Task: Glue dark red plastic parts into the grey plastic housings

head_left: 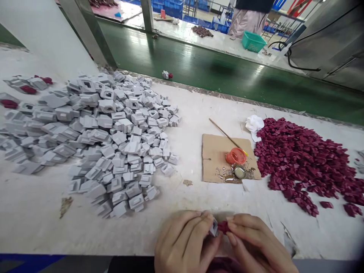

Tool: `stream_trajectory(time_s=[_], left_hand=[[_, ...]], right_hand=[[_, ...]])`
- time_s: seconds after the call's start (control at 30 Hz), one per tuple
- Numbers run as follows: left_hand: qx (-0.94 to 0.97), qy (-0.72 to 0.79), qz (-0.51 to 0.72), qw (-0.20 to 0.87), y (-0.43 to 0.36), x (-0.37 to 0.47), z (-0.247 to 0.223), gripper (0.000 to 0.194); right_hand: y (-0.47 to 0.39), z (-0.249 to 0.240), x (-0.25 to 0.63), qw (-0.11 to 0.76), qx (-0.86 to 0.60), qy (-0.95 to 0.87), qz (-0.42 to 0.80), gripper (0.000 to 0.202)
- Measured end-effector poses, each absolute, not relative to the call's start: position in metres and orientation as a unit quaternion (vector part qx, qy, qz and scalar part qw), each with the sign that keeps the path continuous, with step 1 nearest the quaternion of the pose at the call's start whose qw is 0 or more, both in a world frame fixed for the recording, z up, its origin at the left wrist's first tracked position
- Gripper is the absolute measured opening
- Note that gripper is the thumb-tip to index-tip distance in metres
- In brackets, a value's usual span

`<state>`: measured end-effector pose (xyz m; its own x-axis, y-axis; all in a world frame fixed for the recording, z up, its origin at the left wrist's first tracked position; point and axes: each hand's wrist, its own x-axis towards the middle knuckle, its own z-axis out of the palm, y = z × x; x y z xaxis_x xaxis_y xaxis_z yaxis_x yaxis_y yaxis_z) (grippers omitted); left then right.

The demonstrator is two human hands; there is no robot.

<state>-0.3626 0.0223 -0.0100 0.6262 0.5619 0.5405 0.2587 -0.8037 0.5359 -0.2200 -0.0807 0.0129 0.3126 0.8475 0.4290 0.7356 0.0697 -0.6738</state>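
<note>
At the near edge of the white table, my left hand (184, 240) pinches a small grey plastic housing (214, 227) between its fingertips. My right hand (257, 244) holds a small dark red piece (223, 226) pressed against that housing. Both hands meet fingertip to fingertip, and most of the two parts is hidden by the fingers. A big heap of grey housings (96, 132) lies to the left. A heap of dark red pieces (305, 159) lies to the right.
A cardboard square (216, 159) ahead carries an orange cap (235, 156), a thin stick (224, 133) and glue smears. A white rag (254, 123) lies beside the red heap. Beyond runs a green conveyor belt (213, 72); a person stands near a teal basket (253, 41).
</note>
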Motion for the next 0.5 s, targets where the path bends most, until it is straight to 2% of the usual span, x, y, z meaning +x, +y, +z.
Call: stream_trajectory(time_s=[0.23,0.4,0.5], left_hand=[[0.888,0.221,0.343,0.211,0.023,-0.364,-0.010,0.030],[0.888,0.213,0.340,0.226,0.024,-0.365,-0.009,0.033],[0.880,0.222,0.343,0.243,0.023,-0.363,-0.008,0.029]], right_hand=[[-0.082,0.017,-0.218,0.431,-0.672,-0.596,0.090,0.031],[-0.077,0.028,-0.212,0.369,-0.634,-0.666,0.135,0.027],[-0.069,0.032,-0.215,0.381,-0.629,-0.661,0.148,0.024]])
